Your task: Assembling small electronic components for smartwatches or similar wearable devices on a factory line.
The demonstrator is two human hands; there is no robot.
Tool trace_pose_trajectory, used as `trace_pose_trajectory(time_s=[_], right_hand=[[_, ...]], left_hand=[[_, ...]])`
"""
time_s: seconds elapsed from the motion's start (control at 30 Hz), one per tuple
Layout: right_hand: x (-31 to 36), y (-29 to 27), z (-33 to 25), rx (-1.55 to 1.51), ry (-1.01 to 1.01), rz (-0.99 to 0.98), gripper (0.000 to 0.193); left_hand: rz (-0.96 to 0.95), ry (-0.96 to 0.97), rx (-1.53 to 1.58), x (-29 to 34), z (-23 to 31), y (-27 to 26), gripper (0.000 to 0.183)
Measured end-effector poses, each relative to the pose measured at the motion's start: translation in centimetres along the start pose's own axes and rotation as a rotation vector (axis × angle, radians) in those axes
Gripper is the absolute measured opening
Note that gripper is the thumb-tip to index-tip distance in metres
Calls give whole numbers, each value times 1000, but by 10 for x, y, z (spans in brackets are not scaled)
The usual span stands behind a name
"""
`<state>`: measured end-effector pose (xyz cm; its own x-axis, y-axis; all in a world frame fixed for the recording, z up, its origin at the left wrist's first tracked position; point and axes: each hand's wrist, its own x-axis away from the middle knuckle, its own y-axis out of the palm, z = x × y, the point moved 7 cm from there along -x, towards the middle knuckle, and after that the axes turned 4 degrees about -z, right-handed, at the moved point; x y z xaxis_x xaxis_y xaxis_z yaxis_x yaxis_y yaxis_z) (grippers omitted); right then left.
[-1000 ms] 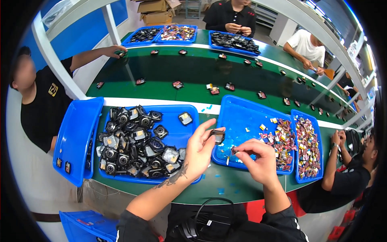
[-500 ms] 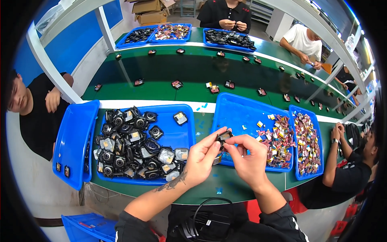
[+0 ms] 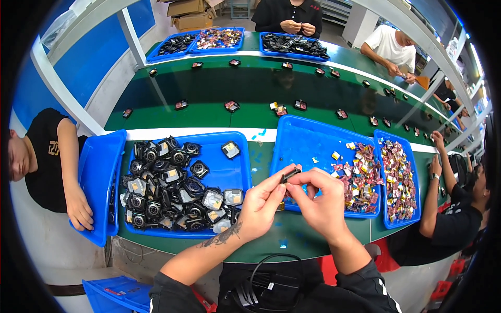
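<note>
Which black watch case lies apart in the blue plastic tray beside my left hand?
The black watch case at upper right in the blue tray: bare plastic surrounds it; the others lie heaped.

Well beyond the fingers (image 3: 322, 180), cardboard boxes (image 3: 192, 21) are piled to the left, and a person in a black top (image 3: 276, 16) faces them. Left of the fingers lie a blue wall panel (image 3: 99, 49), a white post (image 3: 130, 37) and a person in a black T-shirt (image 3: 44, 180). Beyond them to the right, a person in a white shirt (image 3: 390, 43) leans in. Nearer than the fingers, a black cable (image 3: 275, 254) loops; a blue bin (image 3: 117, 295) stands low to their left, a red stool (image 3: 385, 256) low to their right.
</note>
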<state>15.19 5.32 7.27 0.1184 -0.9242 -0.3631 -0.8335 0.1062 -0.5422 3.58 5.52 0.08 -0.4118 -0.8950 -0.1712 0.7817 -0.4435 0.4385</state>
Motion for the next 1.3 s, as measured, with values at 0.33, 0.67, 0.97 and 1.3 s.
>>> trace_pose_trajectory(time_s=[0.33, 0.67, 0.97, 1.3], right_hand=[[4, -7, -2, -28, -84, 119, 27], [7, 5, 24, -639, 148, 72, 26], [16, 15, 29, -687, 251, -127, 15], [14, 7, 25, -627, 279, -192, 10]], left_hand=[[-116, 43, 90, 1, 6, 5, 41], [57, 144, 146, -3, 17, -11, 42], [41, 252, -300, 4, 32, -21, 35], [-45, 430, -834, 8, 60, -4, 27]])
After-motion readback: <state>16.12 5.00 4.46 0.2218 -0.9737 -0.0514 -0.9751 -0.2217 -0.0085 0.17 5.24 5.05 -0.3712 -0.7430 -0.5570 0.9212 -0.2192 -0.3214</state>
